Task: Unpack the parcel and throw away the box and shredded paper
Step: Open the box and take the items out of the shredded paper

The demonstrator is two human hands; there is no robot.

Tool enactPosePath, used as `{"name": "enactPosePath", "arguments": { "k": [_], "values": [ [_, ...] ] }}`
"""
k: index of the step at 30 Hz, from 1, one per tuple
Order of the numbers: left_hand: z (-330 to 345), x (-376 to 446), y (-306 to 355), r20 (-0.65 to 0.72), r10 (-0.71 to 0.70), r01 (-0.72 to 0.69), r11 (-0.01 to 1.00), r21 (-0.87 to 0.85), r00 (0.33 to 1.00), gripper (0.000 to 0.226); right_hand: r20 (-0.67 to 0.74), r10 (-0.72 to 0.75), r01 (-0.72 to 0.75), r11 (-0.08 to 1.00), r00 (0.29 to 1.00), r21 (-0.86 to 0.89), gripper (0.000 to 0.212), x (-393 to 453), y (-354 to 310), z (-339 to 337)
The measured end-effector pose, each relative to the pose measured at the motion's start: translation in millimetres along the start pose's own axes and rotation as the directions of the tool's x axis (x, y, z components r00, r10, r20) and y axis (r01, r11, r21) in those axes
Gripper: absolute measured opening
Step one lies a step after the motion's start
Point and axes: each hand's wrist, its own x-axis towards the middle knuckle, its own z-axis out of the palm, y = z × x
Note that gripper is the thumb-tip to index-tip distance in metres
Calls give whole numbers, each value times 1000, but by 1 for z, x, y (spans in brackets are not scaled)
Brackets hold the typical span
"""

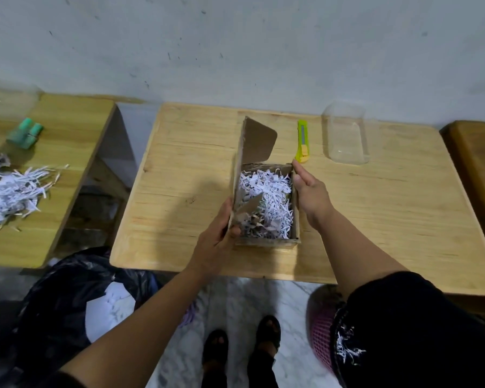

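Both arms reach forward over the near edge of the wooden table (375, 208). The left hand (217, 236) grips the left wall of the cardboard box (266, 242), near its close corner, with the thumb curled over the edge and the fingers wrapped around the outside. The right hand (311, 191) lies along the right wall of the box, its fingers straight and pressed together, the fingertip touching the far right corner. The box sits in the middle of the table, a bit nearer the close edge, with its lid flap (256, 141) standing up on the left side. It is full of white shredded paper (266, 203), which lies between the two hands and touches neither. Just past the right fingertip lies a yellow-green cutter knife (303, 141), and right of that a clear plastic tub (346, 134). There is bare table to the left and right of the box. On the floor to the near left stands a black trash bag (67, 298), and a pink basket (324, 329) is at the near right. Another table (67, 130) on the left holds a loose pile of paper shreds (11, 191).
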Motion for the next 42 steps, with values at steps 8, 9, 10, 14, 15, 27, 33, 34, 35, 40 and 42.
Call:
{"name": "enactPosePath", "arguments": {
  "k": [8, 9, 10, 14, 15, 27, 33, 34, 35, 40, 42],
  "values": [
    [-11, 32, -8, -76, -281, 252, 930, -268, 957, 94, -122, 22, -11, 996, 992, 92, 41, -3, 4, -9],
    [-14, 40, -10, -66, -316, 285, 915, -284, 947, 103, -134, 20, -7, 995, 991, 95, 42, -3, 5, -10],
    [-17, 48, -11, -59, -345, 312, 900, -304, 937, 109, -145, 16, -3, 995, 989, 95, 43, -4, 6, -11],
    [-20, 70, -7, -110, -484, 389, 801, -455, 868, 106, -181, -1, 17, 996, 983, 84, 47, -9, 10, -12],
    [-20, 72, -4, -117, -506, 391, 775, -497, 855, 95, -194, -5, 22, 996, 981, 89, 48, -10, 11, -12],
    [2, 60, 14, -202, -520, 299, 720, -627, 830, 39, -294, -12, 35, 997, 956, 74, 54, -23, 18, -1],
    [-20, 102, 29, -163, -341, 243, 867, -434, 926, 49, -302, -30, 42, 999, 953, 33, 60, -39, 28, 17],
    [-21, 100, 32, -164, -309, 238, 907, -347, 937, 49, -329, -30, 43, 999, 944, 31, 61, -41, 30, 22],
    [-21, 96, 32, -165, -284, 233, 934, -272, 944, 48, -358, -28, 42, 999, 933, 32, 61, -43, 30, 26],
    [-15, 75, 18, -116, -189, 167, 970, -174, 975, 47, -451, -35, 39, 999, 892, 0, 59, -47, 31, 34],
    [-18, 76, 18, -93, -183, 169, 975, -147, 979, 48, -450, -42, 33, 999, 892, -26, 59, -48, 30, 32]
  ]
}}
